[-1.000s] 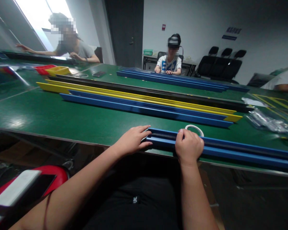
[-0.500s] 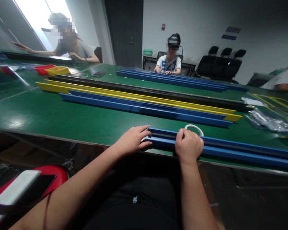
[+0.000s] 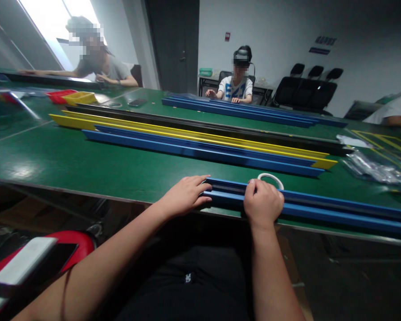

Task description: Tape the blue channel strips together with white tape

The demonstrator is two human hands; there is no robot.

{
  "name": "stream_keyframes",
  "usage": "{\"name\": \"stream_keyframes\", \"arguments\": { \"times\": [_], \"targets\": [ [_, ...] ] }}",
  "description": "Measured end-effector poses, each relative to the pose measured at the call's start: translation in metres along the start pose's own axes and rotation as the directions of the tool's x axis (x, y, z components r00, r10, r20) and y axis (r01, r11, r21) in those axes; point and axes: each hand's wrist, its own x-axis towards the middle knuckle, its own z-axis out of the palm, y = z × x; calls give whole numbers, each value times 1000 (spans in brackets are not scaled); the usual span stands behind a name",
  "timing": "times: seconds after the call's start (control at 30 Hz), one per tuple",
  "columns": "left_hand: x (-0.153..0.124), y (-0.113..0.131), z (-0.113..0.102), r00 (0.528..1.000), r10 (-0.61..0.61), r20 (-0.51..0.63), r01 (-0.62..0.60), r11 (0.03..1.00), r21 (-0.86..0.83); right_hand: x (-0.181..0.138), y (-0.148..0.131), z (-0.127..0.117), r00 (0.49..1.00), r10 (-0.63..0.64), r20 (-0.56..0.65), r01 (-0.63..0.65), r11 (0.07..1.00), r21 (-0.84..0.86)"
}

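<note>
Lying along the bench's (image 3: pixel 53 165) near edge toward three o'clock, the rail (image 3: pixel 337 215) is straight, blue and trough-shaped, its channel dark. Left hand (image 3: pixel 183 195), fingers parted, touches its nine-o'clock end; right hand (image 3: pixel 263 203) is balled on it, contents hidden.

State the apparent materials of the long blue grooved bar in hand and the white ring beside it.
Long blue grooved bar: probably coated metal, satin; straight edges catch highlights, though rigid plastic is possible.
White ring: perhaps plastic or tape, matt; evenly pale without glints.
</note>
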Motion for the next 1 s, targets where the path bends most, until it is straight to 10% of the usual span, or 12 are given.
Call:
{"name": "stream_keyframes", "arguments": {
  "times": [1.0],
  "targets": [
    [0,1,1,1000,-18,-22,18,1000,-20,1,0,1,1000,13,8,-13,1000,11]
  ]
}}
